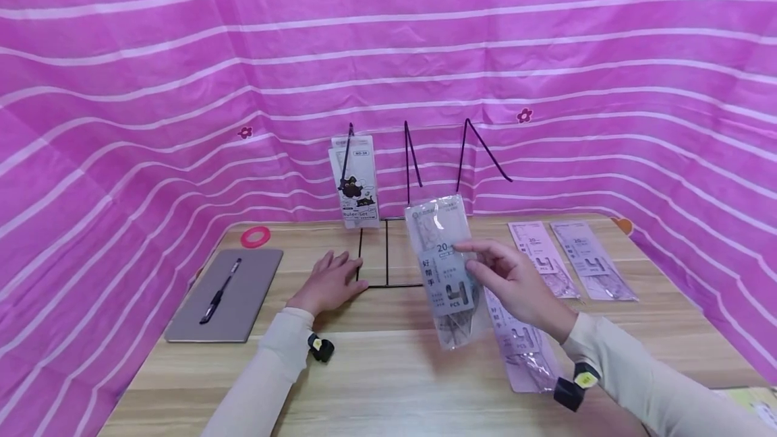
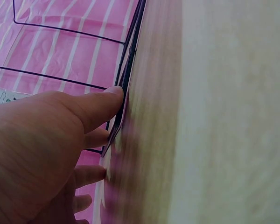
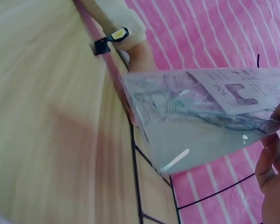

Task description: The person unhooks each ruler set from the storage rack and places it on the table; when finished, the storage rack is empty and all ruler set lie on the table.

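My right hand [image 1: 516, 282] pinches a clear plastic ruler-set packet [image 1: 432, 241] by its right edge, between thumb and fingers. Printed "20" and "4 PCS", the packet is held up, tilted, in front of the black wire display rack [image 1: 387, 255]; its clear lower end shows in the right wrist view [image 3: 196, 144]. My left hand [image 1: 330, 282] rests at the front left corner of the rack's base, fingers spread. In the left wrist view its thumb [image 2: 102, 105] presses on the base wire. From the rack's left hook hang cat-printed ruler-set packs [image 1: 358, 184], overlapping each other.
Two more packets [image 1: 543, 255] [image 1: 591, 258] lie at the back right, and another [image 1: 525, 349] lies partly under my right arm. At left are a grey notebook [image 1: 255, 302], a black pen [image 1: 221, 288] and a pink ring [image 1: 255, 237]. Pink striped cloth [image 1: 388, 32] surrounds the table.
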`<act>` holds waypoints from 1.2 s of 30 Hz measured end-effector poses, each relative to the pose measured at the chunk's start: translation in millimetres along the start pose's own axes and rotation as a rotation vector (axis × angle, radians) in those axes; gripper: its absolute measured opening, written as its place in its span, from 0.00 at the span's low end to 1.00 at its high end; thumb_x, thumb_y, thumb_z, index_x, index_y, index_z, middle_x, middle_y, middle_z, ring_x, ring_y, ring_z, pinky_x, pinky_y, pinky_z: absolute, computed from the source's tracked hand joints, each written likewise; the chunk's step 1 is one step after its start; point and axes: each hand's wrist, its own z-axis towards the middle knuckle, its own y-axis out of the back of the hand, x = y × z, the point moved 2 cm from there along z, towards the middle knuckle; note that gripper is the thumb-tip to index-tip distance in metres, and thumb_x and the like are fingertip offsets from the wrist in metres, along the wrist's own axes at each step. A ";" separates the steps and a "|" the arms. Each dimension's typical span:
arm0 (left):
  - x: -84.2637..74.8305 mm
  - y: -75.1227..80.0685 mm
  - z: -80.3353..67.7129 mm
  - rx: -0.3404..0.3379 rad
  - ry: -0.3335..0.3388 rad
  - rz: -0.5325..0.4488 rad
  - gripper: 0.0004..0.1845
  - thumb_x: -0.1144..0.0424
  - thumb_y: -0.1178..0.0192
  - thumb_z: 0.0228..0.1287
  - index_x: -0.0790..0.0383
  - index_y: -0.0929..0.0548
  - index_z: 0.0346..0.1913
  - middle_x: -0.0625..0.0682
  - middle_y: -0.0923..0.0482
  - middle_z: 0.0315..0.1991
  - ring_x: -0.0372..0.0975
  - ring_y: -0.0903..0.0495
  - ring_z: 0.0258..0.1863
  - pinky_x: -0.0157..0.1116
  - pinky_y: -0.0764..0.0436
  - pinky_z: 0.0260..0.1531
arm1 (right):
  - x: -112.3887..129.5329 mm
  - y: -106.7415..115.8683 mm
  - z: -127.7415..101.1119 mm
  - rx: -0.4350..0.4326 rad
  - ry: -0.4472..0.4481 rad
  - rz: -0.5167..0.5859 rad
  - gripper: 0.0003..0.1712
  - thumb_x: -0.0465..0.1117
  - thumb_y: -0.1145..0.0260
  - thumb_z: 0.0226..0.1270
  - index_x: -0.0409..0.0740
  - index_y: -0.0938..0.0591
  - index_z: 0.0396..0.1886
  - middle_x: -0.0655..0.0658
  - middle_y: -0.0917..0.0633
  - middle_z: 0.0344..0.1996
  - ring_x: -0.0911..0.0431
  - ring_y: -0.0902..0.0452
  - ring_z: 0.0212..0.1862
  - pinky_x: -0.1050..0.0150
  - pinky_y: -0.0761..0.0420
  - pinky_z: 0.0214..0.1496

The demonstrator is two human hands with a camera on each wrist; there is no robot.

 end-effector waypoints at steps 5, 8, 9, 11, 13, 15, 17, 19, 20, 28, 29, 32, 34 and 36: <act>1.6 -1.0 1.2 0.001 -0.005 0.002 0.36 0.40 0.45 0.78 0.54 0.32 0.80 0.65 0.45 0.83 0.67 0.57 0.84 0.63 0.58 0.83 | -1.6 7.0 -23.7 0.017 -0.037 -0.033 0.20 0.32 0.36 0.77 0.46 0.17 0.65 0.52 0.18 0.28 0.61 0.28 0.24 0.65 0.23 0.24; 2.3 -1.3 1.3 0.004 -0.010 0.001 0.36 0.40 0.45 0.78 0.55 0.32 0.80 0.66 0.45 0.83 0.68 0.57 0.84 0.63 0.58 0.83 | -4.5 8.2 -40.2 0.027 -0.083 -0.053 0.19 0.34 0.34 0.76 0.47 0.17 0.64 0.54 0.25 0.21 0.62 0.31 0.22 0.65 0.26 0.20; 2.5 -1.4 1.4 0.006 -0.010 -0.001 0.36 0.40 0.45 0.78 0.54 0.32 0.80 0.65 0.45 0.83 0.68 0.58 0.84 0.63 0.58 0.83 | -5.2 8.1 -45.7 0.031 -0.105 -0.052 0.19 0.34 0.33 0.76 0.48 0.17 0.64 0.54 0.24 0.21 0.62 0.30 0.21 0.65 0.26 0.20; 2.5 -1.1 1.3 0.005 -0.009 -0.005 0.36 0.39 0.45 0.78 0.54 0.32 0.80 0.65 0.46 0.84 0.68 0.58 0.84 0.63 0.59 0.83 | -6.6 7.2 -56.2 0.046 -0.159 -0.042 0.20 0.36 0.32 0.75 0.48 0.16 0.64 0.54 0.22 0.21 0.60 0.28 0.22 0.64 0.24 0.20; 2.6 -1.1 1.5 0.005 -0.009 -0.009 0.36 0.39 0.45 0.78 0.53 0.33 0.80 0.65 0.46 0.84 0.67 0.58 0.84 0.63 0.59 0.83 | -7.8 5.5 -65.8 0.069 -0.219 -0.019 0.20 0.38 0.31 0.75 0.47 0.16 0.64 0.53 0.20 0.23 0.58 0.25 0.24 0.63 0.21 0.23; 2.7 -1.3 2.3 0.006 -0.005 -0.010 0.36 0.39 0.45 0.78 0.53 0.33 0.81 0.64 0.47 0.84 0.67 0.59 0.84 0.63 0.59 0.83 | -9.2 3.4 -73.8 0.101 -0.289 0.010 0.21 0.39 0.31 0.74 0.44 0.17 0.64 0.51 0.18 0.25 0.58 0.22 0.27 0.63 0.18 0.27; 2.8 -1.5 2.5 0.006 -0.008 -0.010 0.36 0.39 0.45 0.78 0.53 0.33 0.81 0.65 0.46 0.84 0.67 0.59 0.84 0.64 0.59 0.83 | -11.0 0.7 -79.8 0.132 -0.354 0.043 0.22 0.40 0.30 0.73 0.40 0.17 0.64 0.50 0.14 0.30 0.61 0.20 0.31 0.65 0.16 0.32; 2.8 -1.4 2.5 0.009 -0.005 -0.011 0.36 0.40 0.45 0.78 0.53 0.33 0.81 0.65 0.47 0.84 0.67 0.59 0.84 0.63 0.59 0.83 | -14.1 -2.2 -83.4 0.152 -0.407 0.060 0.23 0.40 0.29 0.72 0.38 0.17 0.63 0.47 0.13 0.34 0.64 0.20 0.34 0.67 0.15 0.36; 2.4 -1.3 2.4 0.011 -0.004 -0.013 0.36 0.40 0.45 0.78 0.53 0.33 0.80 0.65 0.47 0.84 0.67 0.59 0.84 0.63 0.59 0.83 | -16.4 -3.9 -84.5 0.159 -0.423 0.061 0.23 0.40 0.29 0.72 0.37 0.17 0.63 0.46 0.12 0.36 0.65 0.20 0.35 0.68 0.16 0.37; 2.8 -0.6 1.0 0.015 0.010 -0.020 0.36 0.40 0.45 0.78 0.52 0.33 0.81 0.64 0.47 0.84 0.66 0.60 0.84 0.62 0.60 0.84 | -36.1 -15.5 -77.7 0.206 -0.440 -0.090 0.20 0.43 0.28 0.72 0.39 0.14 0.59 0.43 0.10 0.48 0.64 0.17 0.40 0.69 0.15 0.44; 2.5 -0.8 0.8 0.015 0.010 -0.020 0.36 0.40 0.45 0.78 0.53 0.32 0.80 0.64 0.47 0.84 0.66 0.60 0.84 0.62 0.60 0.84 | -38.2 -16.4 -76.6 0.217 -0.434 -0.100 0.20 0.42 0.29 0.72 0.38 0.15 0.59 0.43 0.10 0.47 0.64 0.17 0.40 0.69 0.15 0.44; 1.6 -1.3 0.3 0.015 0.011 -0.021 0.36 0.40 0.44 0.78 0.52 0.32 0.80 0.64 0.47 0.84 0.66 0.60 0.84 0.62 0.60 0.84 | -42.6 -18.5 -73.4 0.242 -0.438 -0.141 0.20 0.41 0.29 0.71 0.38 0.15 0.60 0.46 0.11 0.42 0.64 0.18 0.38 0.68 0.15 0.40; 1.0 -1.0 0.3 0.014 0.011 -0.023 0.36 0.40 0.44 0.78 0.52 0.32 0.80 0.64 0.47 0.84 0.66 0.59 0.84 0.62 0.59 0.84 | -44.7 -19.3 -71.3 0.254 -0.429 -0.175 0.20 0.41 0.29 0.71 0.39 0.15 0.60 0.49 0.13 0.39 0.64 0.19 0.37 0.68 0.15 0.38; 0.8 -0.1 0.4 0.013 0.013 -0.024 0.36 0.40 0.44 0.78 0.52 0.32 0.81 0.63 0.47 0.84 0.66 0.60 0.84 0.62 0.60 0.84 | -46.7 -20.0 -69.4 0.260 -0.407 -0.221 0.20 0.41 0.29 0.71 0.40 0.14 0.59 0.52 0.14 0.38 0.64 0.20 0.37 0.68 0.15 0.38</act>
